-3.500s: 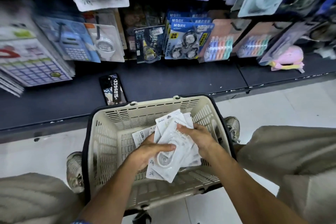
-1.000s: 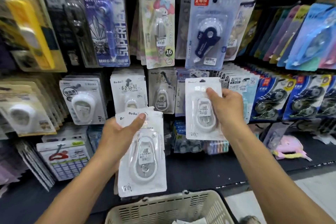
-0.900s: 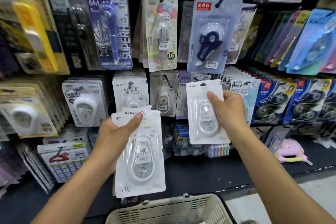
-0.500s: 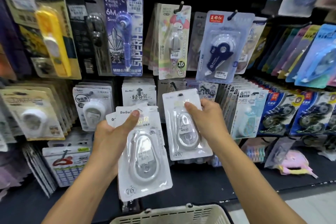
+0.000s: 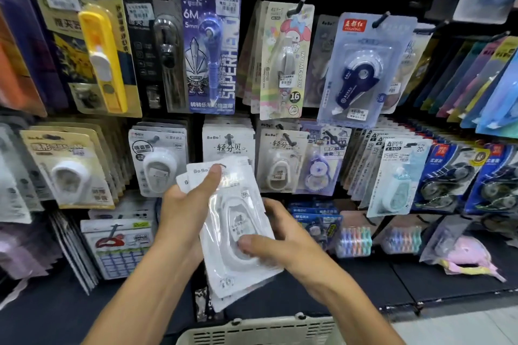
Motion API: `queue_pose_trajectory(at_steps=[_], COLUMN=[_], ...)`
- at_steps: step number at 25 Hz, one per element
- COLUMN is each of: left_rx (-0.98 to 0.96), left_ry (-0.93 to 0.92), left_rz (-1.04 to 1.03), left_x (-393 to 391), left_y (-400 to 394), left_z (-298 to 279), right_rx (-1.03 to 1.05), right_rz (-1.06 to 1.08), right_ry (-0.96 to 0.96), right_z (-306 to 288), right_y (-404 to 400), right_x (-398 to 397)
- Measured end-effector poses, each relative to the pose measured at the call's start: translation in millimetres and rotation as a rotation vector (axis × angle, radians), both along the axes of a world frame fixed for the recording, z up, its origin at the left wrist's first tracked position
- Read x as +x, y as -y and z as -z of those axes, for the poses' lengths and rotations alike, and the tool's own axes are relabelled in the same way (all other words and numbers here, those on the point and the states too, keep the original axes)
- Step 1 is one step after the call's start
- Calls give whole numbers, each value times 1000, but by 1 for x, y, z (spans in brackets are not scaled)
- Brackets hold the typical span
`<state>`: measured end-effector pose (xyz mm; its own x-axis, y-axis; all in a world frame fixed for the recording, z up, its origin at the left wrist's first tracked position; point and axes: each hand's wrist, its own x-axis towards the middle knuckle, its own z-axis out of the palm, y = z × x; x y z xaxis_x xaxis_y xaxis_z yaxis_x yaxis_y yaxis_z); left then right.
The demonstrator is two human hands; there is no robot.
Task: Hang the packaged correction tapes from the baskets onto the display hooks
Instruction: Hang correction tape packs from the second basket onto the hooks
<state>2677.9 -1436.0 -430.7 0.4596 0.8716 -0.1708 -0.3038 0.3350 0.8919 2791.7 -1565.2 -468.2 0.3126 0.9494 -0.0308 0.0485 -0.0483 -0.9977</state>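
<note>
Head-worn view, forward and down, close to the display rack [image 5: 280, 126].

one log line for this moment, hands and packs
left hand: holds stack of BoBo correction tape packs | right hand: pinches top pack | hooks: none being loaded | basket: below

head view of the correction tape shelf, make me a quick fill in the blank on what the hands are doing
1. The left hand holds a stack of white packs, its ____ pressed near the top edge.
2. The right hand touches the ____ pack of that stack.
3. The rim of a beige ____ shows at the bottom edge.
4. The purple pack on the upper hooks reads 6M and ____.

Missing words: thumb; front; basket; 5mm
</note>
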Motion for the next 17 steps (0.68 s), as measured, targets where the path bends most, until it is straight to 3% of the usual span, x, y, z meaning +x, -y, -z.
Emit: queue_pose_trajectory(at_steps=[2,4,6,11,17], left_rx=[-53,-112,-57,53,239], left_ry=[4,1,0,49,-105], left_rz=[109,347,497,510,450], left_x=[0,-2,-2,-5,-35], left_y=[0,4,10,13,-11], left_z=[1,-3,1,17,3], right_rx=[64,137,248,366,329], right_rz=[93,221,372,513,511], right_ry=[-183,-344,-427,-351,-213], right_z=[4,2,1,-1,1], right_y=[-3,-7,-7,0,34], right_x=[-4,-7,-5,0,14])
